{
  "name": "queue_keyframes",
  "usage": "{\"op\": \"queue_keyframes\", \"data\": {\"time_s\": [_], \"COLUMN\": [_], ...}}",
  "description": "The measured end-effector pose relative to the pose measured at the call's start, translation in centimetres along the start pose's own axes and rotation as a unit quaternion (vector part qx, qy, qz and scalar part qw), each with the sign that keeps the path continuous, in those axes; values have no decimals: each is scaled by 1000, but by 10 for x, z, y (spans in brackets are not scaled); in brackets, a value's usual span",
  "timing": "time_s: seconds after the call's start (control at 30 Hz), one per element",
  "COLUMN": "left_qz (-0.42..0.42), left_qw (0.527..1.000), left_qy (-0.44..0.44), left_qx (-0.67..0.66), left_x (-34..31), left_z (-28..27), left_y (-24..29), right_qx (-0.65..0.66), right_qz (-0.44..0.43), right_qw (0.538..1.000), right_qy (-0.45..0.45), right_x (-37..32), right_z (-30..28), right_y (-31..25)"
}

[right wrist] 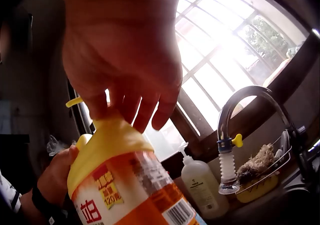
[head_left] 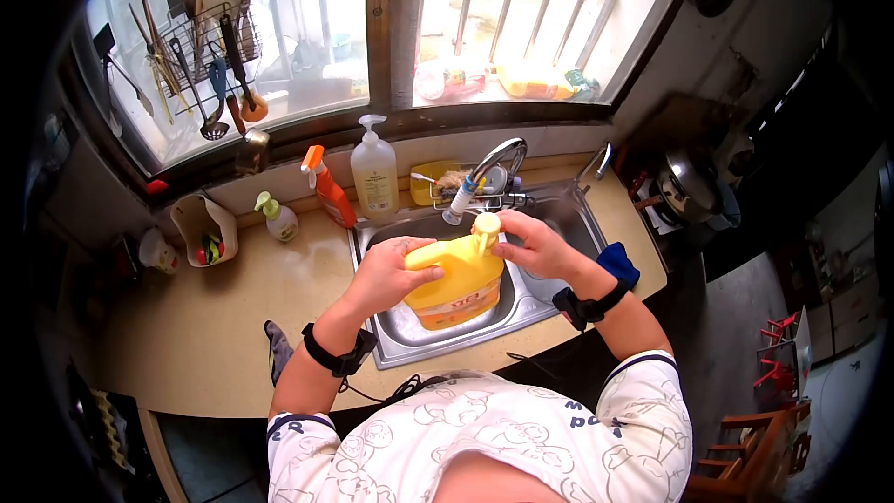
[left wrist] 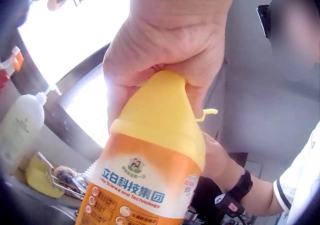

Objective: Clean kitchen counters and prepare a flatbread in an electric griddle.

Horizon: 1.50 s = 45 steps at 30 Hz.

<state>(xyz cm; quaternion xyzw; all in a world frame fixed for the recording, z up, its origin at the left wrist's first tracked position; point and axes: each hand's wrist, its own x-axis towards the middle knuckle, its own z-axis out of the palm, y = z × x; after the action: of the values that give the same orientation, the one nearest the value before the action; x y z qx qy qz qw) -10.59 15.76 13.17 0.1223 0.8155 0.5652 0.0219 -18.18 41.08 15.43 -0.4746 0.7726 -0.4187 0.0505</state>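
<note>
A large yellow jug (head_left: 453,284) with an orange and white label is held over the sink, tilted slightly. The left hand (head_left: 391,272) grips its handle, thumb across the yellow side; in the left wrist view that hand (left wrist: 165,49) wraps the top of the jug (left wrist: 160,115). At the spout, the right hand (head_left: 533,244) pinches around the yellow cap (head_left: 487,223). In the right wrist view the fingers of the right hand (right wrist: 125,64) reach down to the neck of the jug (right wrist: 117,140), and a yellow strip sticks out beside them; the cap is hidden there.
Behind the jug stand the faucet (head_left: 494,163), a wire rack with a scrubber, a clear pump bottle (head_left: 374,172) and an orange spray bottle (head_left: 328,188). Left of these are a green pump bottle (head_left: 277,217) and a white holder (head_left: 205,231). A blue cloth (head_left: 617,265) lies right of the sink.
</note>
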Motion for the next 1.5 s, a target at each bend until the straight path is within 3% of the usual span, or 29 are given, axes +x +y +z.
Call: {"op": "queue_keyframes", "data": {"time_s": [0.13,0.2,0.27,0.37,0.4,0.47,0.5,0.6,0.63,0.67,0.73,0.77,0.87,0.9,0.93,1.07,1.17,1.2,1.27,1.3,1.37,1.43,1.5], "left_qz": [-28,12,34,44,29,22,15,-8,-9,-2,4,-12,-47,-67,-69,-49,-4,-11,-23,-27,-36,17,15], "left_qw": [999,1000,999,998,998,998,997,997,998,999,999,1000,998,996,996,993,997,998,999,999,999,998,999], "left_qy": [-8,-10,-7,-23,-45,-62,-80,-71,-69,-53,-38,-23,20,44,49,103,82,52,11,4,7,21,18], "left_qx": [-34,21,38,42,29,22,15,-9,-9,5,19,-10,-37,-37,-37,-35,6,-19,-30,-33,-35,48,44], "left_x": [-3,-3,-1,-1,-2,-1,-1,-1,-1,-1,0,0,6,8,8,5,0,-2,-10,-11,-14,-18,-22], "left_z": [-1,-1,-2,-9,-12,-14,-14,-10,-8,-5,-1,0,-5,-8,-10,-17,-19,-18,-20,-19,-17,-13,-15], "left_y": [5,9,5,16,21,24,24,21,19,17,13,12,-2,-9,-14,-24,-19,-16,6,2,-5,-6,-5], "right_qx": [-76,-142,-113,78,78,318,353,311,214,214,98,25,139,81,83,234,103,105,252,243,159,131,136], "right_qz": [-17,-13,-2,17,16,140,143,116,94,93,102,81,62,7,4,123,72,70,65,78,86,128,104], "right_qw": [993,983,986,997,997,934,918,939,968,968,989,996,983,990,990,961,983,983,965,967,982,977,983], "right_qy": [90,116,122,18,19,-88,-113,-93,-86,-87,37,25,98,117,114,85,135,133,22,-1,63,105,62], "right_x": [0,0,1,1,1,0,0,1,0,0,1,1,-2,0,-3,-16,6,7,11,14,15,18,20], "right_z": [13,15,13,-5,-9,-14,-16,-10,-6,3,21,20,31,33,34,29,19,20,24,23,33,43,44], "right_y": [-20,-25,-27,-26,-24,-21,-19,-12,-5,-3,-4,-7,-13,-19,-18,-10,-20,-17,-7,-16,-8,-16,-18]}}
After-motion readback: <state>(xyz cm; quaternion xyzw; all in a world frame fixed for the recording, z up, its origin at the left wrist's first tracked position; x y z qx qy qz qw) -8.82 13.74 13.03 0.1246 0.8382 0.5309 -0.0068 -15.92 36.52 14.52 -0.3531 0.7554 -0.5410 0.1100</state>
